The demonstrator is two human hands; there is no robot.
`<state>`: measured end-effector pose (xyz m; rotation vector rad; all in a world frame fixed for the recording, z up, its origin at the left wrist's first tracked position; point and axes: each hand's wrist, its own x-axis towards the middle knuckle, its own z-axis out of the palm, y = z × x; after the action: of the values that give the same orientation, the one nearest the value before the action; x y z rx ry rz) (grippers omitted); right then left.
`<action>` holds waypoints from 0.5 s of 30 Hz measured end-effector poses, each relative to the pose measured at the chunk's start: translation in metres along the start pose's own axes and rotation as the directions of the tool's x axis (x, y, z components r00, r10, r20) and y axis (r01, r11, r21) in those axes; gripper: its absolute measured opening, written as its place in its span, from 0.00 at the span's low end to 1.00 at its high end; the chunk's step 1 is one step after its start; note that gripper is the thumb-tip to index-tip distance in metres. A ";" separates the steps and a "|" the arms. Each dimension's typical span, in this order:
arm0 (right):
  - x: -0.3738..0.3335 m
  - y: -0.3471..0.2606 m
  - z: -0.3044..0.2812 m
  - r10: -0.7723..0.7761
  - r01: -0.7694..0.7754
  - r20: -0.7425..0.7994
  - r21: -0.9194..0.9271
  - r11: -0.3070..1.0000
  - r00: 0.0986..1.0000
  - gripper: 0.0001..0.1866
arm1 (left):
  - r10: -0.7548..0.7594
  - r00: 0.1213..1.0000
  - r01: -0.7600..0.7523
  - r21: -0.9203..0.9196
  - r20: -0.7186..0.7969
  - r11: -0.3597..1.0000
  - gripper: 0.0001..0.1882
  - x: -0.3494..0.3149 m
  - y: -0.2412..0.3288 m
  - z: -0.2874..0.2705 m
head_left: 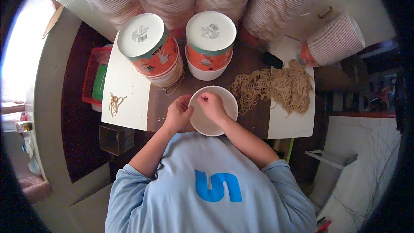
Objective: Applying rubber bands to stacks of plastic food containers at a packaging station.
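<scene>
Evidently placed within reach of both arms: observed a white tub (pixel 206 124) at the near edge of the desk (pixel 133 114), close to the body; taken as landmark for all places below. Noted the left hand (pixel 176 114) at the tub's left rim, with curled fingers, probably for steadying; unable to tell whether actually gripping. Noted the right hand (pixel 212 106) over the tub's mouth, with fingertips drawn together; unable to confirm anything between them, though observed a thin strand (pixel 233 112) by the wrist, at the tub's right rim. Found a heap of tan string (pixel 289 86) to the right of the tub, presumably put there for easy access by the right arm. Found a small bunch of string (pixel 115 105) well to the left of the tub, apart from the heap. Recorded an orange-printed tub (pixel 159 62) beyond and to the left of the landmark, and a second printed tub (pixel 211 58) straight beyond, both base up, presumably parked clear of the forearms. Recorded wrapped stacks (pixel 166 0) farther beyond. Regarding orientation, read the white tub as mouth up, facing the camera, with long axis from base to rim, strongly foreshortened and roughly upright; unable to judge slight tilt or base contact.
</scene>
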<state>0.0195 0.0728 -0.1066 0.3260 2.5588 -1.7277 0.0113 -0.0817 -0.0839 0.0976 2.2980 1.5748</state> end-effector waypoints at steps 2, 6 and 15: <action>0.000 0.001 0.001 -0.010 0.010 -0.006 -0.007 1.000 1.000 0.08 | -0.005 1.000 0.005 0.001 -0.001 1.000 0.19 0.001 -0.006 0.001; 0.001 0.005 0.004 -0.005 0.005 -0.025 0.001 1.000 1.000 0.08 | -0.017 1.000 0.018 -0.062 0.015 0.998 0.20 0.001 -0.011 0.004; -0.003 -0.001 -0.001 0.008 -0.007 0.020 -0.010 1.000 1.000 0.09 | -0.192 0.972 0.224 -0.287 0.137 0.931 0.15 -0.003 0.003 0.003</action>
<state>0.0228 0.0729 -0.1049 0.3156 2.5478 -1.7062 0.0148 -0.0787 -0.0812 -0.1325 1.8921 1.7390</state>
